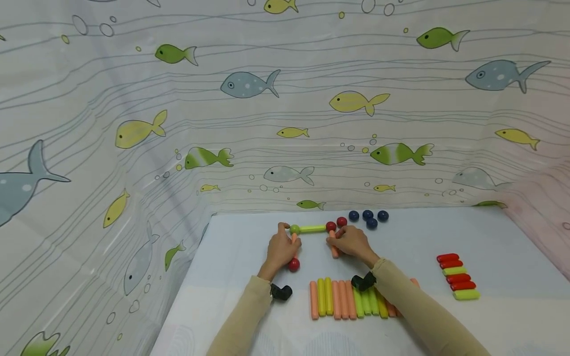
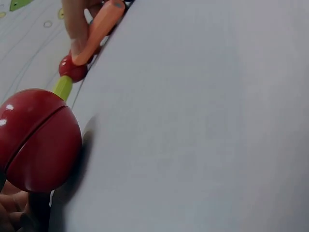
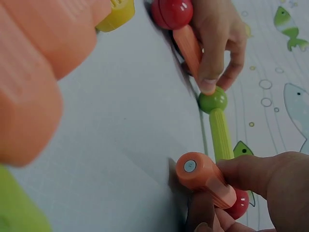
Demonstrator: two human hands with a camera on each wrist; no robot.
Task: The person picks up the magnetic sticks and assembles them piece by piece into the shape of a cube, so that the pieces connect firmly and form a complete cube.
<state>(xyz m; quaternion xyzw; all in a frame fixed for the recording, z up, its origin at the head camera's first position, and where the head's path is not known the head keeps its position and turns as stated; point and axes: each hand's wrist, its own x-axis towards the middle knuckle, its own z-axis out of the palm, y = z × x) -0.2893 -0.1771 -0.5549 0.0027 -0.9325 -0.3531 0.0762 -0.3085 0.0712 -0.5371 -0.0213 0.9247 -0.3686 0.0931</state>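
My left hand [image 1: 279,249] pinches an orange stick [image 3: 187,48] close to the green ball [image 1: 294,229] at its far end. A red ball [image 1: 294,265] sits at that stick's near end. From the green ball a lime stick [image 1: 313,229] runs right to another red ball [image 1: 331,226]. My right hand [image 1: 354,242] holds a second orange stick [image 3: 207,176] between thumb and fingers, one end against that red ball. The stick's free end shows a round silver disc in the right wrist view. The left wrist view shows the near red ball [image 2: 41,140] large, hiding most of my left hand.
Another red ball [image 1: 341,221] and several dark blue balls [image 1: 367,215] lie at the back. A row of orange, yellow and lime sticks [image 1: 343,299] lies in front, partly under my right forearm. Red and lime sticks [image 1: 458,278] are stacked in a column at right.
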